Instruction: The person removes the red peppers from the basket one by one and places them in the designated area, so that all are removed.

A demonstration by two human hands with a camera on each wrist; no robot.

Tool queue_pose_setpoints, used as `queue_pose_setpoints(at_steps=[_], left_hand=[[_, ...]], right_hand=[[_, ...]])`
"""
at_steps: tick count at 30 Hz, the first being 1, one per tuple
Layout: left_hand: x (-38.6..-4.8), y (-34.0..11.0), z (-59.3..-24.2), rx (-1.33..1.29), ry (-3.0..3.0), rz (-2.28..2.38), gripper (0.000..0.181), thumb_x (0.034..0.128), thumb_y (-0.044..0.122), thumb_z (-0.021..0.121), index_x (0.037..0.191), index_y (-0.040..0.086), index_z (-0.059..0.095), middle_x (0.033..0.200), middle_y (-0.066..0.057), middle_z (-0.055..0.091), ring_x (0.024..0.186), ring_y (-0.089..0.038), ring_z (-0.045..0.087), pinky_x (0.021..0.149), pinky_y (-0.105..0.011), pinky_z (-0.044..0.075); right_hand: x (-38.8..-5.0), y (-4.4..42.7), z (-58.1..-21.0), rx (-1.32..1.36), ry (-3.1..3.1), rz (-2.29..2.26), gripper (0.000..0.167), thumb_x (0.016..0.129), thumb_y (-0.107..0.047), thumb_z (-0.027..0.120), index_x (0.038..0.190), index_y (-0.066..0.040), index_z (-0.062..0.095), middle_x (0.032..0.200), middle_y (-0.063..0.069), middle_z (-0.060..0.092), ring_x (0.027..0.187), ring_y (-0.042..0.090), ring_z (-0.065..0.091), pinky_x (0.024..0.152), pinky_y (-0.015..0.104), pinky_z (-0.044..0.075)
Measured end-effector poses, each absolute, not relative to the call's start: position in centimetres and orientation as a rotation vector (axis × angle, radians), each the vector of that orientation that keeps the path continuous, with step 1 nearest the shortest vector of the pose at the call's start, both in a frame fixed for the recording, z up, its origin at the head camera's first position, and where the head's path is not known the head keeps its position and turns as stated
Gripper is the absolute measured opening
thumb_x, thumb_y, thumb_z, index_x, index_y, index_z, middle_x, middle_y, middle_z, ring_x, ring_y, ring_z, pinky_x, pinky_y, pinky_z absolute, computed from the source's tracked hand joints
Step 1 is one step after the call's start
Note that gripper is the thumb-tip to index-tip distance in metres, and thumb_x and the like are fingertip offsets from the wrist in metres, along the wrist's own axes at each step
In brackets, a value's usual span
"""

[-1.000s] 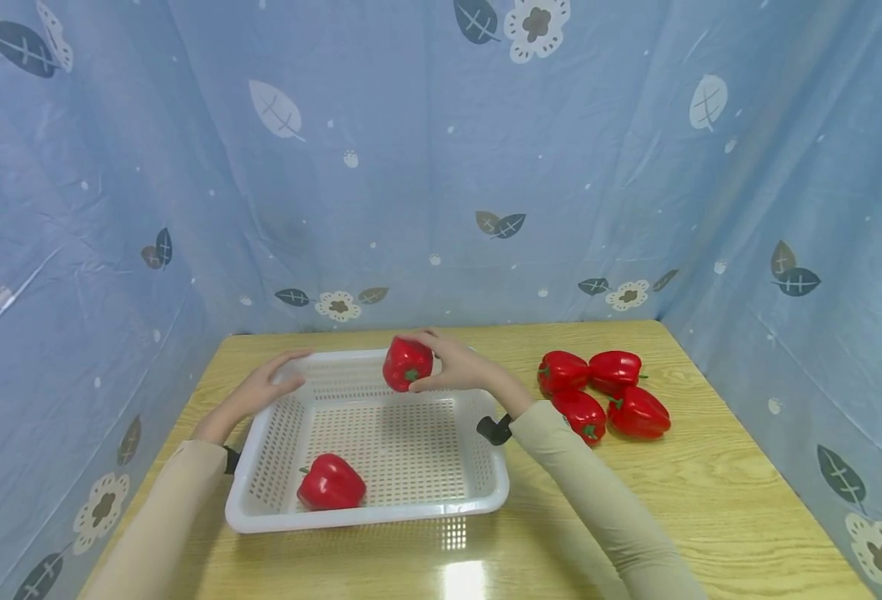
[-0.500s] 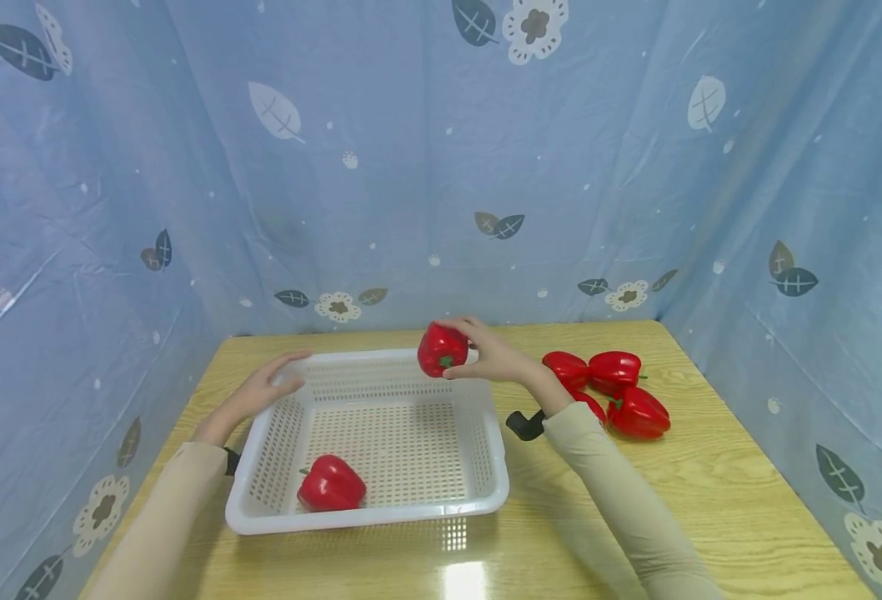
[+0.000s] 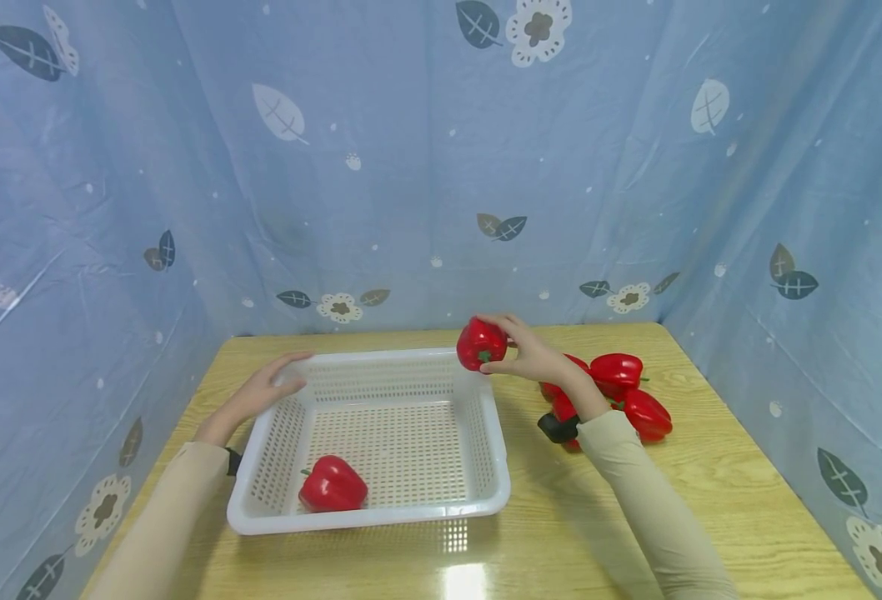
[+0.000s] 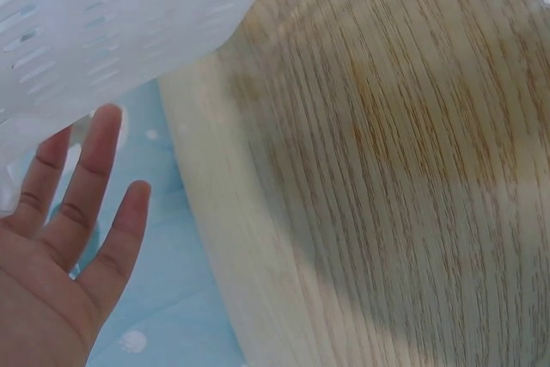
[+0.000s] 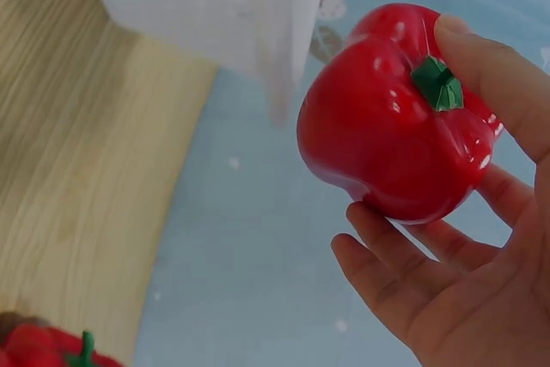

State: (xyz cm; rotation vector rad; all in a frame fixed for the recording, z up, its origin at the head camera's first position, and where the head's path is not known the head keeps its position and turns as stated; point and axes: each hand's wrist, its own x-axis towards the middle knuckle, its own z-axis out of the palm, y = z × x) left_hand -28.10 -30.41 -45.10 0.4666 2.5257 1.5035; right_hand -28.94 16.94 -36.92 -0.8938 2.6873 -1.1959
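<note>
My right hand (image 3: 534,360) holds a red bell pepper (image 3: 480,343) between thumb and fingers, above the back right corner of a white plastic basket (image 3: 369,518). In the right wrist view the thumb lies by the green stem of the bell pepper (image 5: 387,131), and fingers support it from below. My left hand (image 3: 263,388) is at the basket's back left corner; in the left wrist view the fingers of the left hand (image 4: 64,238) are fairly straight and spread beside the basket wall (image 4: 103,32). Another red bell pepper (image 3: 333,485) lies inside the basket, front left.
Several red bell peppers (image 3: 617,372) lie grouped on the wooden table (image 3: 711,500) right of the basket, partly hidden by my right forearm. A blue patterned curtain (image 3: 381,183) hangs behind the table and along both sides.
My right hand has carried the held bell pepper rightward and slightly up, from over the basket's back part to above its back right corner. My left hand and the basket have stayed put.
</note>
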Motion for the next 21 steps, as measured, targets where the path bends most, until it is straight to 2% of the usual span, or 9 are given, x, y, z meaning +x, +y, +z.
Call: queue_pose_setpoints(at_steps=[10, 14, 18, 21], left_hand=[[-28.1, -30.4, -44.9, 0.433, 2.502, 1.506, 0.055, 0.0928, 0.023, 0.057, 0.142, 0.03, 0.034, 0.125, -0.024, 0.049, 0.079, -0.03, 0.067, 0.056, -0.044, 0.057], [-28.1, -30.4, -45.0, 0.439, 2.501, 1.508, 0.055, 0.0928, 0.023, 0.057, 0.143, 0.026, 0.034, 0.125, -0.024, 0.048, 0.081, -0.032, 0.067, 0.056, -0.044, 0.057], [-28.2, -30.4, -45.1, 0.455, 2.5, 1.515, 0.056, 0.0927, 0.023, 0.057, 0.143, 0.023, 0.033, 0.125, -0.026, 0.048, 0.081, -0.033, 0.067, 0.056, -0.043, 0.057], [-28.2, -30.4, -45.0, 0.435, 2.496, 1.521, 0.056, 0.0924, 0.024, 0.058, 0.143, 0.025, 0.034, 0.124, -0.025, 0.048, 0.08, -0.032, 0.067, 0.056, -0.044, 0.057]], right_hand=[[-28.8, 19.9, -38.3, -0.812, 2.733, -1.194, 0.078, 0.077, -0.024, 0.076, 0.142, -0.02, 0.033, 0.132, 0.008, 0.041, 0.119, 0.029, 0.045, 0.098, 0.053, 0.043], [-28.6, 20.8, -38.7, -0.807, 2.784, -1.146, 0.08, 0.076, -0.025, 0.077, 0.142, -0.016, 0.033, 0.133, 0.01, 0.041, 0.115, 0.03, 0.047, 0.088, 0.05, 0.049], [-28.5, 21.4, -39.2, -0.777, 2.845, -1.074, 0.081, 0.075, -0.028, 0.078, 0.142, -0.016, 0.034, 0.131, 0.008, 0.044, 0.108, 0.026, 0.048, 0.078, 0.041, 0.053], [-28.4, 21.7, -39.8, -0.765, 2.858, -1.057, 0.08, 0.074, -0.029, 0.078, 0.141, -0.017, 0.035, 0.129, 0.008, 0.044, 0.106, 0.024, 0.047, 0.079, 0.042, 0.053]])
